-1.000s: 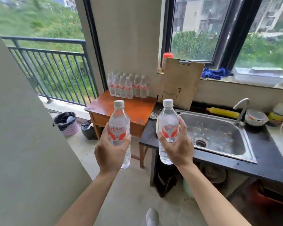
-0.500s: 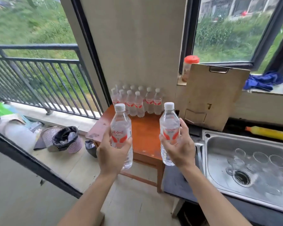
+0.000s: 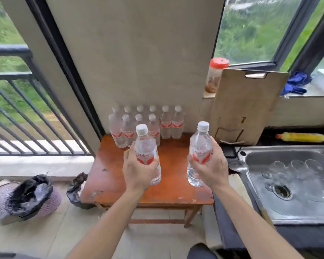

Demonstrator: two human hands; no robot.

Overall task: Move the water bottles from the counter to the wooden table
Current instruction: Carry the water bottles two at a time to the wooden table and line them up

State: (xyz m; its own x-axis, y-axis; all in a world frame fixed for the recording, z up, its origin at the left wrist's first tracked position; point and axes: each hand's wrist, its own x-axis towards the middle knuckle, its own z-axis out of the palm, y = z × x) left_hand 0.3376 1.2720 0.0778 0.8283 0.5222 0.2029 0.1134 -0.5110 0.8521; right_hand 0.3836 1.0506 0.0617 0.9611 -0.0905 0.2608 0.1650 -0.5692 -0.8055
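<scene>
Two bare arms reach out over the wooden table [image 3: 116,176], one on each side. The left hand [image 3: 138,171] has its fingers and thumb curled round the middle of one water bottle [image 3: 146,146]. The right hand [image 3: 211,169] is wrapped the same way round a second water bottle [image 3: 200,144]. Both hands hold their bottles up in the air, with the caps on top, and neither bottle touches the table. The left one is over the middle of the table and the right one is over its right side. Each bottle is clear plastic with water inside, a white cap and a red and white label. To the right of the table is a metal sink [image 3: 295,212], and a brown cutting board [image 3: 247,109] leans on the wall behind it. At the back of the table, against the wall, stands a bunch of bottles [image 3: 166,124] just like the two in the hands. They stand in two rows, six caps behind and at least three in front, but they are too blurry to count for sure. So there are two hands, two bottles held and one table.
</scene>
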